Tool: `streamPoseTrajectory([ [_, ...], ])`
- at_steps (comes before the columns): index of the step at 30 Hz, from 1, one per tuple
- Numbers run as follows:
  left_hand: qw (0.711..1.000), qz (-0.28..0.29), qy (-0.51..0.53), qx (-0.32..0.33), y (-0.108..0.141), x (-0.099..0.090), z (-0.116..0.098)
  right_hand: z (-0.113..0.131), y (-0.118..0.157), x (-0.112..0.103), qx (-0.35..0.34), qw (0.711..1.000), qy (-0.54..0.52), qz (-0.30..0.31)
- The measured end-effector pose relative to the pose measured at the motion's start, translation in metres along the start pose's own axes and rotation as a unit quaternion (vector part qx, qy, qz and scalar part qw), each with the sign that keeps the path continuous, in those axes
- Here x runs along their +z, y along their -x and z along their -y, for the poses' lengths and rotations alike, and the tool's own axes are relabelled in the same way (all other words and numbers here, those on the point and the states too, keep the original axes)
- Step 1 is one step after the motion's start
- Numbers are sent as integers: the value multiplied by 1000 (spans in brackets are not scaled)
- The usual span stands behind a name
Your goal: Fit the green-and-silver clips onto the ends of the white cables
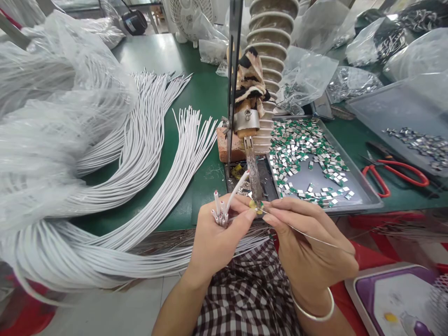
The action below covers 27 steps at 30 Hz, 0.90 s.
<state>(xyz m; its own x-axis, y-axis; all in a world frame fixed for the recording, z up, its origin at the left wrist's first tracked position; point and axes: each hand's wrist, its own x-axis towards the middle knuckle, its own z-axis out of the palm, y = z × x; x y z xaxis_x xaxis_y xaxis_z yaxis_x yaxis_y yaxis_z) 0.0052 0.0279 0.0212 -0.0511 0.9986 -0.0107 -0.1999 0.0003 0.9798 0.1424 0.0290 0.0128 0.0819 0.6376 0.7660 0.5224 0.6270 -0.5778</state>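
My left hand [222, 233] is closed around several white cables [221, 215], their cut ends sticking up above the fist. One cable [238, 191] bends up separately near the thumb. My right hand [308, 238] pinches a thin solder wire [301, 232], which trails back over the fingers. Both sets of fingertips meet under the tip of a soldering iron [255, 175], fixed pointing down in a metal clamp [247, 122]. A small green and metal piece [258, 205] shows at the tip; its contact with the cable is too small to tell.
Long bundles of white cables [140, 191] cover the left, partly under plastic. A tray [364, 198] of small green and silver connectors stands right of the iron, beside red-handled pliers [395, 172]. A ribbed hose [271, 56] and brick [227, 144] are behind the iron.
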Motion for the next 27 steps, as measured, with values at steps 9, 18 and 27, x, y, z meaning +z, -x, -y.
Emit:
streamPoseTrajectory([
  [9,1000,15,-18,-7,4,-6,6,-3,10,-6,83,994,-67,19],
  [18,989,62,-134,20,16,-5,5,-2,14,-6,157,981,-99,57],
  [27,952,238,-191,39,32,-15,14,9,-4,-43,78,970,-139,182],
])
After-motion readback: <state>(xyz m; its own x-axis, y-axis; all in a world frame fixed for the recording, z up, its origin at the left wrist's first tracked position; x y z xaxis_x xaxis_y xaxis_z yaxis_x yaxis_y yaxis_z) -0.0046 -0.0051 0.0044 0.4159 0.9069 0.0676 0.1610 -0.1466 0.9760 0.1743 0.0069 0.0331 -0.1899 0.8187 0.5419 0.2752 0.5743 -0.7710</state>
